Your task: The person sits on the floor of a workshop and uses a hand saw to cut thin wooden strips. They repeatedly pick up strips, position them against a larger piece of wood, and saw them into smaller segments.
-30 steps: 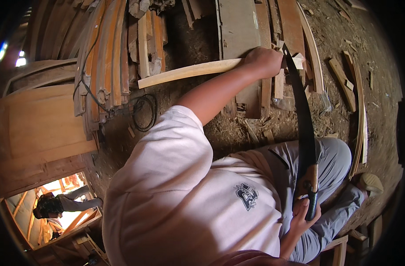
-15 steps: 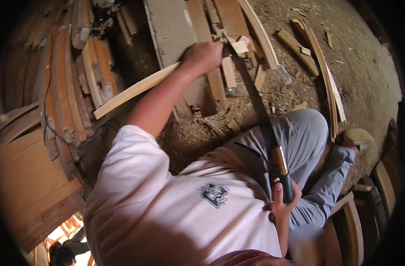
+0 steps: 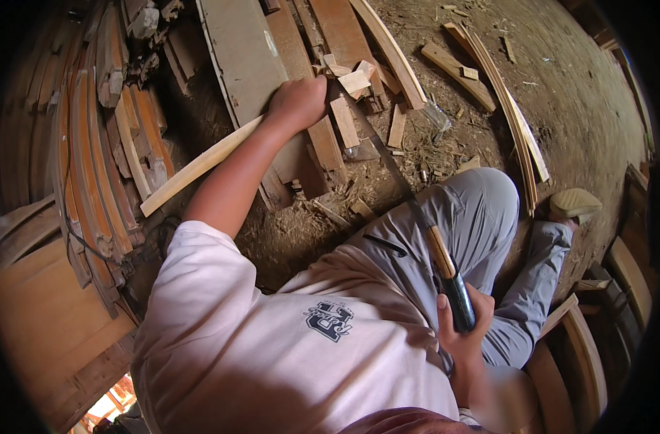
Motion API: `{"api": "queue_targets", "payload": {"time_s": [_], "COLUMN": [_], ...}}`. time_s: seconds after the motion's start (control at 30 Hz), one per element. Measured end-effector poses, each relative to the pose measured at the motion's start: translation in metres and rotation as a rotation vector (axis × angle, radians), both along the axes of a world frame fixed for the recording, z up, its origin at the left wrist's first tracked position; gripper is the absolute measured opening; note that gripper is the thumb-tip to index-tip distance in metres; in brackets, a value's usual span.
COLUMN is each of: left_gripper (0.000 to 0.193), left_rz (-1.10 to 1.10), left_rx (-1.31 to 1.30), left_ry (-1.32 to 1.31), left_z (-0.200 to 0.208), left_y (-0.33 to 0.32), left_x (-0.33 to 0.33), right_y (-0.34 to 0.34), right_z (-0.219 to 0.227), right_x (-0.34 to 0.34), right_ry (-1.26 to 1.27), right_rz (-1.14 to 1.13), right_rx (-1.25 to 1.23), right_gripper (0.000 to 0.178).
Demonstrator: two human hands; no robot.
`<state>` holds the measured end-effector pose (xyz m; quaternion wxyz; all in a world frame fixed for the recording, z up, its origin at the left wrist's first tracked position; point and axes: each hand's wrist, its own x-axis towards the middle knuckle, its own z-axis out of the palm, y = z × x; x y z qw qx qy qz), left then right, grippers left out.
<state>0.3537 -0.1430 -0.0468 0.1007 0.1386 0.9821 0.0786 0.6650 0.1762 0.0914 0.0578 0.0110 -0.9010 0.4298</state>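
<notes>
My left hand [image 3: 299,103] is closed around a long pale wooden strip [image 3: 199,163], near the strip's far end. The strip slants down to the left behind my forearm. In my right hand [image 3: 473,320] is the black grip of a handsaw [image 3: 440,253], with a light wooden section above it. Its dark, thin blade runs up and left across my bent leg to the strip, right beside my left fist. The fist partly hides where the blade meets the wood. Small pale offcuts [image 3: 355,81] lie just right of that fist.
Wide boards [image 3: 243,54] lie beneath the work at the top. Old orange-brown planks [image 3: 91,159] are stacked at the left. Thin strips [image 3: 507,108] and a short plank [image 3: 460,76] rest on the dirt floor at the right, among shavings. Curved timber pieces [image 3: 583,347] stand at the lower right.
The saw has been drawn back toward me, with less blade past my left fist. My left hand still grips the strip. The whole view has shifted slightly.
</notes>
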Motion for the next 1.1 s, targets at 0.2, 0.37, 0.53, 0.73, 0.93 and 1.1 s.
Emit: {"api": "queue_targets", "payload": {"time_s": [0.2,0.37,0.53,0.73,0.93,1.1], "left_gripper": [0.021,0.02,0.02,0.02,0.019,0.016], "left_rz": [-0.025,0.029,-0.022,0.008,-0.02,-0.009], "left_rx": [-0.05,-0.006,0.002,0.01,-0.011,0.007], "left_ry": [0.015,0.049,0.026,0.121,0.043,0.141], "left_z": [0.003,-0.007,0.012,-0.001,-0.014,-0.049], "left_y": [-0.001,-0.003,0.009,0.003,-0.004,-0.022], "left_x": [0.001,0.0,0.004,0.004,-0.004,-0.011], "right_y": [-0.046,-0.068,-0.055,0.001,-0.036,-0.069], "right_z": [-0.03,-0.07,-0.056,0.007,-0.024,-0.055], "right_x": [-0.059,-0.128,-0.091,0.001,-0.062,-0.131], "right_ry": [-0.027,-0.162,-0.16,-0.126,0.056,-0.177], "right_rz": [-0.028,-0.018,-0.031,-0.022,-0.041,-0.049], "right_rx": [-0.174,-0.407,-0.384,-0.097,-0.143,-0.343], "right_gripper": [0.022,0.025,0.026,0.028,0.021,0.024]}}
